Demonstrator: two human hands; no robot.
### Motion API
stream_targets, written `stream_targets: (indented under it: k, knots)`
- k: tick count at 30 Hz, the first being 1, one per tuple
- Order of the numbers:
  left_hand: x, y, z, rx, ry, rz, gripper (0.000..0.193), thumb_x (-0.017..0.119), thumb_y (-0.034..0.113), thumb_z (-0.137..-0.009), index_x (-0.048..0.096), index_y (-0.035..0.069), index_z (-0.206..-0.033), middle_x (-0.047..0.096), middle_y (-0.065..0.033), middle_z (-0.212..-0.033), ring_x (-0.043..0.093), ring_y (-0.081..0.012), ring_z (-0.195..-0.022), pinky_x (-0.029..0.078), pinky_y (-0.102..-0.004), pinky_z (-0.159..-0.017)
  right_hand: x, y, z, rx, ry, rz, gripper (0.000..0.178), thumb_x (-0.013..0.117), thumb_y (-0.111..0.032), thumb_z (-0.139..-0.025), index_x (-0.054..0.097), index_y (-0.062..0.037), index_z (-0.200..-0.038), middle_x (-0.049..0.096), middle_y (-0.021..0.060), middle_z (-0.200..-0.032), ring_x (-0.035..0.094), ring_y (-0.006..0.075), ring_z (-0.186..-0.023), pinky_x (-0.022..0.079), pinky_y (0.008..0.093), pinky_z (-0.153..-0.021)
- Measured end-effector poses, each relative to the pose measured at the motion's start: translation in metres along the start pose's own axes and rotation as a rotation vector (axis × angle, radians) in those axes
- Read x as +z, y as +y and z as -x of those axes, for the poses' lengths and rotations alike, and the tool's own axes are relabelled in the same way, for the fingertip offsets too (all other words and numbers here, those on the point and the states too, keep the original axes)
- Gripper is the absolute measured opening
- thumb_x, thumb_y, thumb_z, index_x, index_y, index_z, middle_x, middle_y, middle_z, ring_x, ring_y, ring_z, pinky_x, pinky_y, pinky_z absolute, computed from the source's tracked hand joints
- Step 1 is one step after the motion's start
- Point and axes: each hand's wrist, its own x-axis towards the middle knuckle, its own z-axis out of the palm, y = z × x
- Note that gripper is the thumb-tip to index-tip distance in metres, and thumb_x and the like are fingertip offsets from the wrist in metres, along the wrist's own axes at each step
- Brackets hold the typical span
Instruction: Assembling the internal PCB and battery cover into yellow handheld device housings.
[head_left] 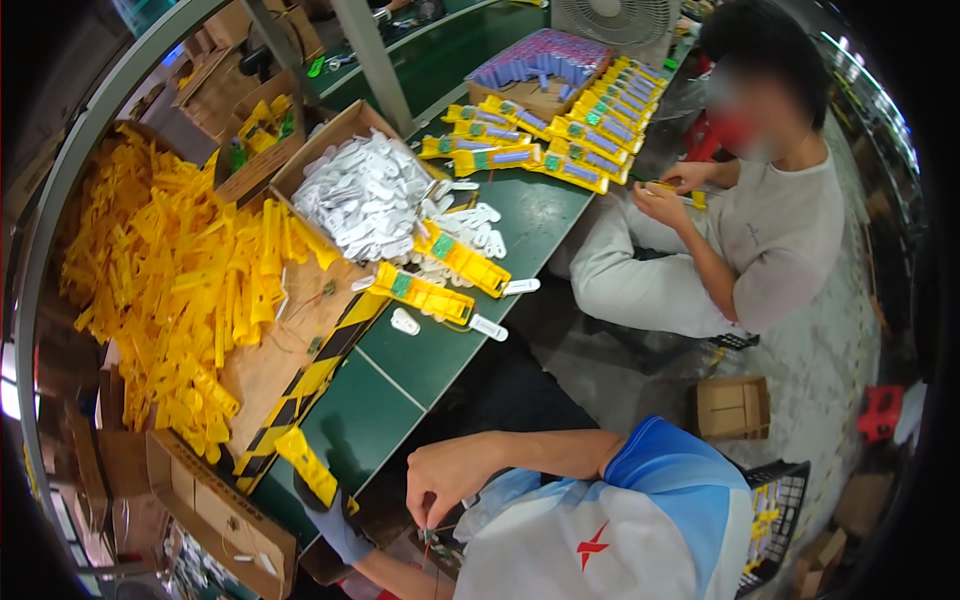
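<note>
Holding a long, moulded yellow plastic casing (308,467) in the gloved left hand (335,522), gripping it by its lower part, raised over the left end of the green tabletop (388,395). Pinching a small piece with a thin red wire (430,538) in the fingertips of the bare right hand (450,478), just outside the tabletop's near edge; cannot tell its exact shape. Seeing, farther right by the near edge, two yellow casings with green circuit boards and white tabs (430,294), lying side by side. Noting behind them an open cardboard box of flat white plastic parts (365,195), with loose white parts (484,232) spilling beside it. Facing, along the far edge, a bare plywood board (275,365) bordered with black-and-yellow striped tape (300,415) and bearing a great heap of yellow plastic casings (185,270). Finding, toward the tabletop's right end, rows of yellow casings with purple cylinders (600,125), a carton of purple cylinders (540,60) and a pale fan (612,22). Sharing the near edge with a seated co-worker in grey (785,220), both hands at a small yellow piece (697,198). Having a brown cardboard box (733,408) and a red plastic stool (880,412) on the grey floor (640,370).
</note>
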Motion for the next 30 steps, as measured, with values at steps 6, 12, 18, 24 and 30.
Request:
stream_targets:
  k: [6,12,18,24,30]
  knots:
    - [0.039,0.022,0.033,0.111,0.092,0.936,0.071,0.058,0.024,-0.093,0.022,0.011,-0.152,0.035,-0.0162,-0.152,0.056,-0.0240,-0.111,0.048,-0.0300,-0.084,0.001,-0.003,0.008,-0.095,-0.039,-0.085,0.016,0.075,-0.014,-0.078,0.075,-0.0021,-0.087,0.073,0.0087,-0.084,0.068,0.0218,-0.074,0.051,0.0330,-0.063]
    - [0.074,0.046,0.023,-0.042,-0.028,1.128,0.058,0.045,0.046,-0.100,0.031,0.013,-0.147,0.054,-0.0144,-0.126,0.059,-0.0209,-0.096,0.051,-0.0323,-0.078,-0.011,-0.009,0.016,-0.134,-0.010,-0.149,0.014,0.077,-0.011,-0.077,0.075,-0.0016,-0.087,0.072,0.0098,-0.084,0.068,0.0210,-0.075,0.051,0.0306,-0.066]
    - [0.122,0.006,0.010,-0.243,-0.231,1.101,0.052,0.048,0.048,-0.099,0.051,0.007,-0.130,0.062,-0.0076,-0.110,0.063,-0.0223,-0.098,0.052,-0.0375,-0.087,-0.036,-0.008,0.005,-0.066,0.459,-0.394,0.016,0.078,-0.006,-0.080,0.074,0.0011,-0.094,0.072,0.0077,-0.085,0.066,0.0117,-0.079,0.051,0.0250,-0.071]
    - [0.163,0.032,-0.013,-0.238,-0.401,1.027,0.046,0.045,0.041,-0.102,0.046,0.009,-0.135,0.063,-0.0087,-0.113,0.064,-0.0209,-0.097,0.053,-0.0358,-0.082,-0.066,0.052,-0.004,0.108,0.943,-0.360,0.017,0.073,-0.006,-0.085,0.071,0.0017,-0.100,0.071,0.0062,-0.086,0.066,0.0100,-0.078,0.053,0.0237,-0.072]
    - [0.153,0.047,-0.019,-0.282,-0.336,1.116,0.049,0.044,0.045,-0.102,0.046,0.010,-0.136,0.063,-0.0064,-0.110,0.064,-0.0183,-0.092,0.053,-0.0331,-0.079,-0.073,0.068,-0.007,0.128,0.981,-0.410,0.016,0.073,-0.006,-0.086,0.070,0.0024,-0.100,0.071,0.0055,-0.087,0.065,0.0083,-0.074,0.051,0.0205,-0.067]
